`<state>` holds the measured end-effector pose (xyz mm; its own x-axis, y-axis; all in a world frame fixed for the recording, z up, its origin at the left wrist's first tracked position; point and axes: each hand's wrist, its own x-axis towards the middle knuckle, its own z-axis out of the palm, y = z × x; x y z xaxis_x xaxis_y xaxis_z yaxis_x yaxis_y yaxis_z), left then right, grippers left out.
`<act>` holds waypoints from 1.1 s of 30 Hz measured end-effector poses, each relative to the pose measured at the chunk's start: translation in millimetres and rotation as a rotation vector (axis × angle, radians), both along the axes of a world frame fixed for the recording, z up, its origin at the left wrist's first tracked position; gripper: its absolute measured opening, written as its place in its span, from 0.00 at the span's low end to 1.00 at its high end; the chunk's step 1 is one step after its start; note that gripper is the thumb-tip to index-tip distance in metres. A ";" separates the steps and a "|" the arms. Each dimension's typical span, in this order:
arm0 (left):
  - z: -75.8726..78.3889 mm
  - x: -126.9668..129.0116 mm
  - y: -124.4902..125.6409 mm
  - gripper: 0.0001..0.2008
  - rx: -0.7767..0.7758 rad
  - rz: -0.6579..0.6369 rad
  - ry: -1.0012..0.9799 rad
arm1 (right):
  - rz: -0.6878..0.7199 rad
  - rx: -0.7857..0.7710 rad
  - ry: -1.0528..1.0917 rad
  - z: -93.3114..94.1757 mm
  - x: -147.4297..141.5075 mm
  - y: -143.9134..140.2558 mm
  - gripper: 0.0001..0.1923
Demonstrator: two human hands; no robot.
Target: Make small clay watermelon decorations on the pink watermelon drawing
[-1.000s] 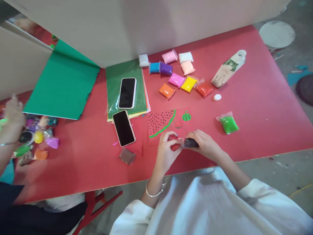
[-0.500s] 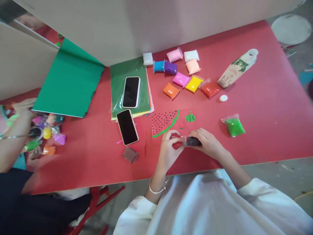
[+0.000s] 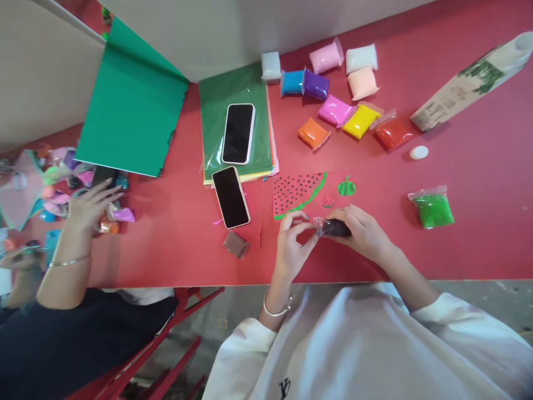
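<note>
Both our hands on small black clay bag (image 3: 335,227), near desk (image 3: 478,166) front edge, just below watermelon slice (image 3: 297,191). Right hand (image 3: 358,230) clamps body, left hand (image 3: 291,241) pinches clear flap. Better we pull slow, low over desk.

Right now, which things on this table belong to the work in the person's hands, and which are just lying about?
In use:
left hand
right hand
black clay packet, gripped by both
watermelon slice picture

Lying about:
two phones
green clay packet
brown clay packet
carton
white cap
</note>
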<state>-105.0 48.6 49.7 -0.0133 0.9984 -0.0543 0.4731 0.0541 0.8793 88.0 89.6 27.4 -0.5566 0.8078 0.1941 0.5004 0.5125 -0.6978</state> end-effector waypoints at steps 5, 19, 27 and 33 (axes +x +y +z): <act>3.6 -7.6 -5.6 0.05 0.039 0.033 0.021 | 0.021 -0.002 0.002 2.9 -10.1 0.3 0.12; 21.2 -24.9 -9.6 0.03 0.139 0.089 0.032 | 0.079 0.081 0.044 20.0 -28.7 7.0 0.13; 21.3 -22.8 -15.9 0.03 0.177 0.134 0.101 | 0.154 0.133 0.052 23.5 -30.7 12.3 0.13; 22.6 -17.8 -14.8 0.01 0.205 0.120 0.168 | 0.150 0.114 0.047 25.0 -25.8 12.6 0.11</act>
